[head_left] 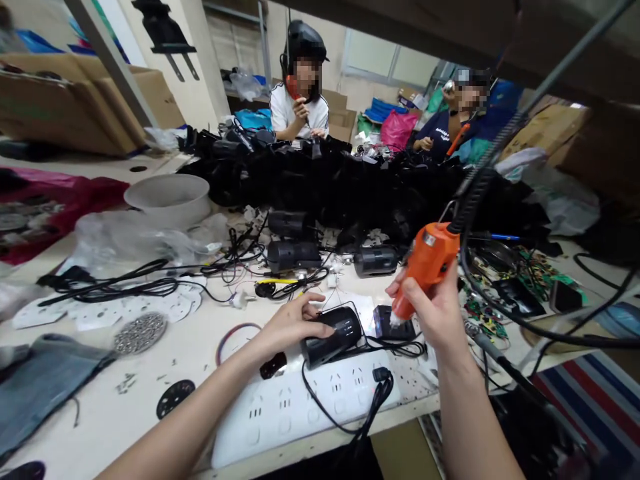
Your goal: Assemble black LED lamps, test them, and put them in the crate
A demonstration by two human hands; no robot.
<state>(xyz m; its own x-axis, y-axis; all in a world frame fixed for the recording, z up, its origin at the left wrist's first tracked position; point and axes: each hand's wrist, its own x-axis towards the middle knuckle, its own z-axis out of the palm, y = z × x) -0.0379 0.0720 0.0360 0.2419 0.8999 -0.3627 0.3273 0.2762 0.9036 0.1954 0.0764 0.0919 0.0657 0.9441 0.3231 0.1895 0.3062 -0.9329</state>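
My left hand (295,321) is on a black cylindrical housing (343,331) that lies on its side, thumb on top and the other fingers around its far end. A thin black cable runs from the housing. In my right hand (440,303) is an orange electric screwdriver (425,260), hanging from a hook and a coiled cord, its tip pointing down and to the left. Below that tip lies a small dark part (393,323), whose kind I cannot make out. A large white power strip (290,400) sits in front of the housing, with a black plug (383,375) by its right end.
Several similar black housings (295,255) lie behind my hands, before a large black heap (320,180). Left are a pile of screws (140,333) and a white ring (167,197). Circuit boards (530,280) lie right. Two people (300,110) work across the table.
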